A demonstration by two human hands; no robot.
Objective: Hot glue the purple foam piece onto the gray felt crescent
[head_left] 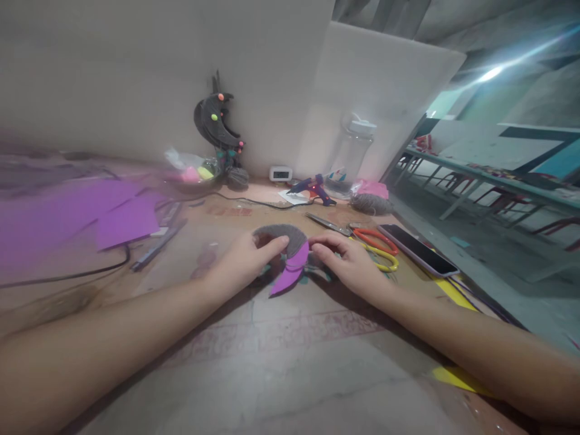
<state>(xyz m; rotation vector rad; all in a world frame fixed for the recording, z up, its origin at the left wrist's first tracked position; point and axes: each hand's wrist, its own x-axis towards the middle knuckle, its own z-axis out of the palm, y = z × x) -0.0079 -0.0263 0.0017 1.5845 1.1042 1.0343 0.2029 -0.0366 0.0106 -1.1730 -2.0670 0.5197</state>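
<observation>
A crescent-shaped piece point(292, 257), purple with grey yarn wound over its upper part, lies on the table between my hands. My left hand point(247, 261) grips its left side, thumb pressed on the grey yarn. My right hand point(348, 261) pinches its right edge with fingers curled. Both hands rest low on the tabletop.
Scissors point(362, 237) with orange and yellow handles and a phone point(417, 249) lie right of my hands. A blue glue gun point(312, 188), a grey yarn ball point(371, 204), a clear bottle point(353, 151) and a finished dark crescent point(215, 124) stand at the back. Purple sheets point(122, 219) lie left.
</observation>
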